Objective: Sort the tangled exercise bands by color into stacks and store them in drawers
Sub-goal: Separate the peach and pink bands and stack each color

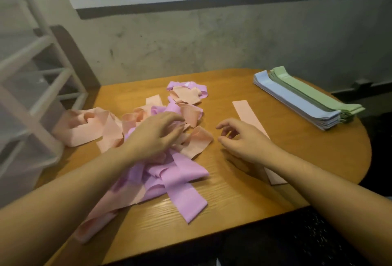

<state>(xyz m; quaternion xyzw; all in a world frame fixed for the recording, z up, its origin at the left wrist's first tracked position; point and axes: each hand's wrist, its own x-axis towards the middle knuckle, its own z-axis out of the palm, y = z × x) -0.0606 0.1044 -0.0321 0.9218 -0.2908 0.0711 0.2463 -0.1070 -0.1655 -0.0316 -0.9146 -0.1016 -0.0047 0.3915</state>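
- The left hand (156, 133) is reaching into the tangled pile of exercise bands (148, 144) in the middle of the wooden desk (244, 197); its fingers are curling down into the pink and peach loops, and its grip appears to be pinching a band near the top of the pile, though the exact band is hard to tell.
- The right hand (246, 138) is hovering just above the desk to the right of the pile, fingers loosely bent and apart, its grip released and holding nothing.
- The pile is mixing two colours: pink bands (180, 183) are spreading toward the near edge, while peach bands (89, 127) are trailing off to the left and lying among the pink ones.
- A smaller clump of pink and peach bands (187, 91) is sitting just behind the main pile.
- One flat peach band (247, 113) is lying straight on the desk to the right of the pile, passing under the right hand and wrist.
- At the far right of the desk, a neat stack of pale blue bands (297, 104) is lying beside a stack of green bands (314, 96), the two touching along their long sides.
- A white plastic drawer unit (27, 104) is standing to the left of the desk, close to the peach bands.
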